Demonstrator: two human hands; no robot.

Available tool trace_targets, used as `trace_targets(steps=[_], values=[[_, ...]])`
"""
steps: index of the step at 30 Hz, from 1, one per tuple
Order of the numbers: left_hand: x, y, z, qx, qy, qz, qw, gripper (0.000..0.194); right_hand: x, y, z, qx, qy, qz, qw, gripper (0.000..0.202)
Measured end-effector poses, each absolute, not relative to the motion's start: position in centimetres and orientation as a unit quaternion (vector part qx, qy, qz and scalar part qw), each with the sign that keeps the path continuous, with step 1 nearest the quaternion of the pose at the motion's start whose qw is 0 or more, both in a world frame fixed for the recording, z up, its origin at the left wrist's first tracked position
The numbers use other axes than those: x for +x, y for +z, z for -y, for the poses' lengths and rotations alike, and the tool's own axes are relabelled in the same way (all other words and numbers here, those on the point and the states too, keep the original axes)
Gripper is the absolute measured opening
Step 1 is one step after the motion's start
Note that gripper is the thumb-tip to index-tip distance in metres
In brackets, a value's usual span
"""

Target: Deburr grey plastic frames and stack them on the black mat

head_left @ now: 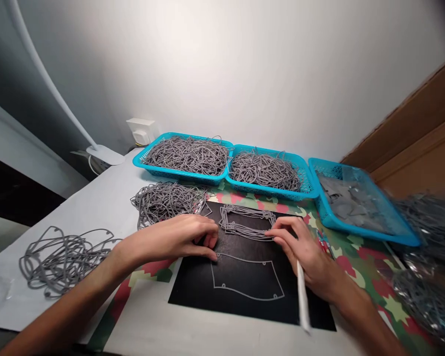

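Observation:
A thin grey rubber gasket (241, 258), a wavy-sided frame with small loops, lies flat on a black mat (196, 291). My left hand (202, 235) is over its upper left corner, the thumb tip at that corner and the other fingers curled apart from the thumb. Behind it lies a stack of similar gaskets (248, 230). My right hand (300, 242) has its fingertips at the right front edge of this stack. A white pen-like stick (302, 296) is tucked in the right hand, pointing toward me; its lower end is blurred.
Blue baskets (185, 174) along the wall hold heaped grey gaskets; another basket (367, 231) at right holds grey pieces and clear plastic. Loose gasket piles (166, 200) (66, 262) lie left. Plastic bags (426, 301) sit far right. A white lamp (106, 154) stands at back left.

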State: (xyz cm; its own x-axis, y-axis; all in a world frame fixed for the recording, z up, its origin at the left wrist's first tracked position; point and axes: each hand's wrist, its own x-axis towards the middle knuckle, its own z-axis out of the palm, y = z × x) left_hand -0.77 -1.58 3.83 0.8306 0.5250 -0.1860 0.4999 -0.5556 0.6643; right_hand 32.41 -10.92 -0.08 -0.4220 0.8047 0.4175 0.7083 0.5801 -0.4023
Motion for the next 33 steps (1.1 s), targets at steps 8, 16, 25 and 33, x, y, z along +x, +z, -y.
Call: trace_targets(steps=[8,16,25,33], values=[[-0.7,3.0,1.3,0.882,0.016,-0.271,0.385,0.027,32.5,0.5,11.0,-0.438,0.211,0.855,0.180,0.011],[-0.8,3.4,1.7,0.875,0.003,-0.287,0.389,0.025,33.8,1.0,10.8,-0.483,0.205,0.831,0.188,0.012],[-0.8,3.3,1.5,0.851,0.036,-0.292,0.435,0.020,33.1,1.4,11.0,-0.480,0.304,0.815,0.114,0.017],[-0.5,2.8,1.7,0.826,0.138,-0.294,0.460,0.021,33.1,1.8,10.8,-0.531,0.308,0.767,0.186,0.017]])
